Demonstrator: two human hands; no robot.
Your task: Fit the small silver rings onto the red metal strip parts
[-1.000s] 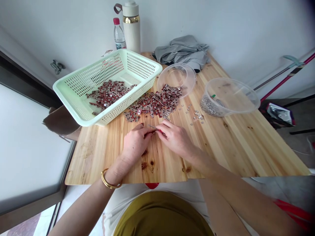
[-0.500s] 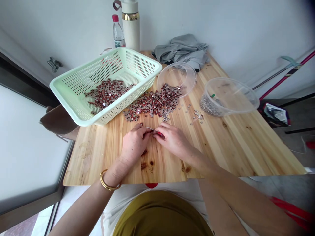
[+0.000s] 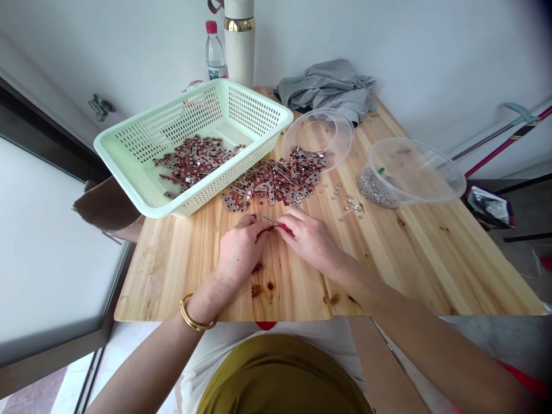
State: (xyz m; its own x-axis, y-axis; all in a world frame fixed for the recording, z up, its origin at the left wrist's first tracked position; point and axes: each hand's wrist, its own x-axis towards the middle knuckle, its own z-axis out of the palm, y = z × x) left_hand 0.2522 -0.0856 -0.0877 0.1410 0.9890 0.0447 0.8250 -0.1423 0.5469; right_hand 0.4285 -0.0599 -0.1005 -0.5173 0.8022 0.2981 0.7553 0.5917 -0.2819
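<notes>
Head view: a person seated at the near edge of a wooden table (image 3: 431, 259) brings both hands together just inside that edge, a little left of its middle. The right hand (image 3: 313, 241) pinches the red grip of a slim tool (image 3: 276, 223) between thumb and forefinger. The tool's long axis runs almost across the table, with its bare metal tip pointing left and slightly away from the person. The left hand (image 3: 239, 250), a gold bangle (image 3: 194, 313) on its wrist, has its fingers bunched together on what looks like a small dark piece (image 3: 254, 218), too small to make out. The tip meets those fingertips, so the piece lies straight to the left of the right hand and is nearer the left.

Just beyond the hands, toward the far edge, a heap of red-brown strips (image 3: 276, 179) spills from a tipped clear bowl (image 3: 319, 129). It touches the wall of a pale green basket (image 3: 282, 115) that holds more of them. Toward the right edge, a second clear bowl (image 3: 416, 172) contains small silver bits (image 3: 371, 190), with a few loose ones (image 3: 349, 204) between it and the heap. A grey cloth (image 3: 328, 89), a flask (image 3: 239, 43) and a water bottle (image 3: 214, 52) sit along the far edge.
</notes>
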